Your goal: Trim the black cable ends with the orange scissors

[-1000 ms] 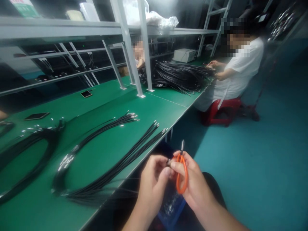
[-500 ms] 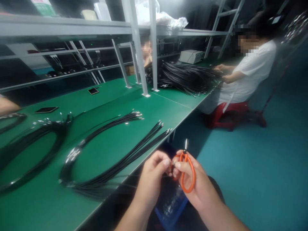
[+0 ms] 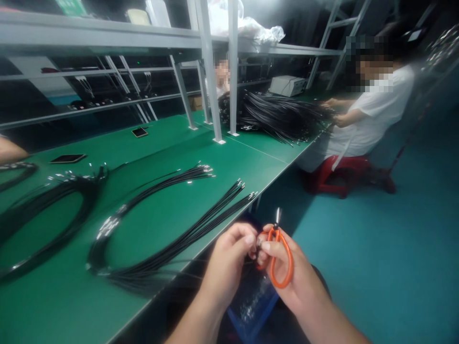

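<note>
Above the blue bin, my two hands meet just off the table's edge. My right hand [image 3: 283,255] is closed around scissors with orange handles [image 3: 289,267], their short blades pointing up and away. Its thumb and fingertips also pinch at a small metallic piece [image 3: 258,242]. Beside it, my left hand [image 3: 229,253] is closed in a pinch on what looks like a black cable end, mostly hidden by the fingers. Dark strands run toward that hand from the looped bundle of black cables [image 3: 168,246] on the green table [image 3: 150,210].
More black cable coils [image 3: 77,210] lie at left, near a phone [image 3: 68,158] and a second phone [image 3: 139,132]. White shelf posts [image 3: 217,95] stand on the table. A seated co-worker [image 3: 380,105] handles a large cable pile [image 3: 279,114]. Small clear bits lie in the blue bin [image 3: 260,325].
My hands stay together with almost the same grip, and the scissors remain in my right hand. The view has shifted slightly. The co-worker's hands at the far pile have moved a little.
</note>
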